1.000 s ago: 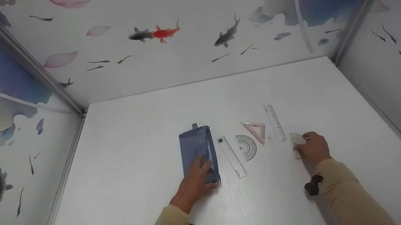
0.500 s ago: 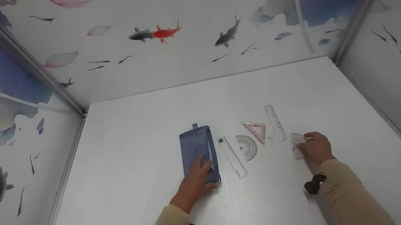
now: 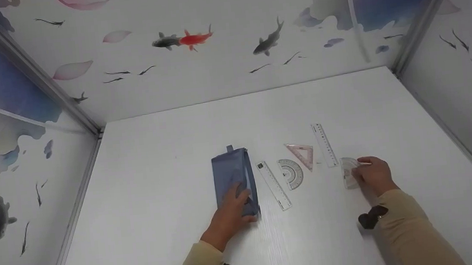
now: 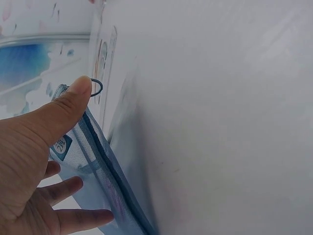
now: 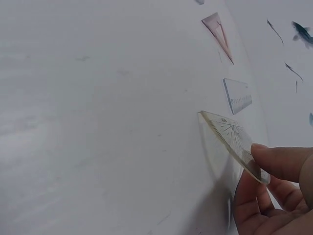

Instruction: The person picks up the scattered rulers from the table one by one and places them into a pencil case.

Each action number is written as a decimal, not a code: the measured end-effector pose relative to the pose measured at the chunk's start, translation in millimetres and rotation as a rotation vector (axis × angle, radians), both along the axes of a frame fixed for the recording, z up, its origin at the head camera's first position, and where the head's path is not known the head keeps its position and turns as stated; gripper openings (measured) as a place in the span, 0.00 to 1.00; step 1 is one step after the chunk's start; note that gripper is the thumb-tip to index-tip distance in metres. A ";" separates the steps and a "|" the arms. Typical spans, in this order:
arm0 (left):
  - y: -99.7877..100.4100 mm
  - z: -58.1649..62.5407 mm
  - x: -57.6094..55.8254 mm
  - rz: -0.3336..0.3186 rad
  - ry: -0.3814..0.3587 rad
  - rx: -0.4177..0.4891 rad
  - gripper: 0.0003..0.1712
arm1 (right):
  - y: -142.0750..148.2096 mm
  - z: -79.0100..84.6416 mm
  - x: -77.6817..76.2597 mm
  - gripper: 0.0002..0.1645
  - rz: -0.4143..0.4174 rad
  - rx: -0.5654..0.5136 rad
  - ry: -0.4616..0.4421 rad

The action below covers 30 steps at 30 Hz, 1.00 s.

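Observation:
My left hand rests on a blue mesh pencil case lying on the table. In the left wrist view the thumb touches the case near its small loop, and the other fingers are spread along its side. My right hand pinches a clear protractor between thumb and fingers. The right wrist view shows the protractor tilted, with one edge raised off the table; part of it is hidden by the fingers.
Between the hands lie a clear ruler, another protractor, a pink set square and a second ruler. White panels printed with fish enclose the white table at the back and sides.
The right hand has shifted slightly right and toward me, and more of the protractor shows. My left hand and the pencil case have stayed put.

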<state>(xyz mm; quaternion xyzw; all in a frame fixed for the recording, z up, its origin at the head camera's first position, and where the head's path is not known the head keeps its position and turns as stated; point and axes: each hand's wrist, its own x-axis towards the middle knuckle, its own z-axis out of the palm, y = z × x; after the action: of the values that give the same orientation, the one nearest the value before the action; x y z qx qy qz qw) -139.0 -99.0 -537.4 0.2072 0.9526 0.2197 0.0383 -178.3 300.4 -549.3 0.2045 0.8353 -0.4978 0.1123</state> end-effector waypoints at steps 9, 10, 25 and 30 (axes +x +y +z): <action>-1.8 1.5 0.9 -0.001 0.006 0.014 0.42 | -3.8 3.6 1.0 0.32 -0.026 -0.025 0.003; -2.0 1.7 1.0 -0.001 0.007 0.014 0.42 | -4.4 4.4 1.1 0.32 -0.032 -0.030 0.004; -1.6 1.0 0.8 0.007 0.030 0.030 0.41 | -12.6 13.8 1.7 0.31 -0.096 -0.067 0.085; -2.0 -0.2 1.9 0.012 0.037 0.048 0.41 | -17.5 16.7 -0.1 0.31 -0.086 -0.054 0.079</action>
<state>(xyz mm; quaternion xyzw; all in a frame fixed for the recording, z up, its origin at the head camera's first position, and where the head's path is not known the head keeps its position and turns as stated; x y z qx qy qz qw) -137.1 -101.1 -537.6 0.2064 0.9488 0.2386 0.0143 -178.4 282.9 -532.6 0.2173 0.8159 -0.5320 0.0635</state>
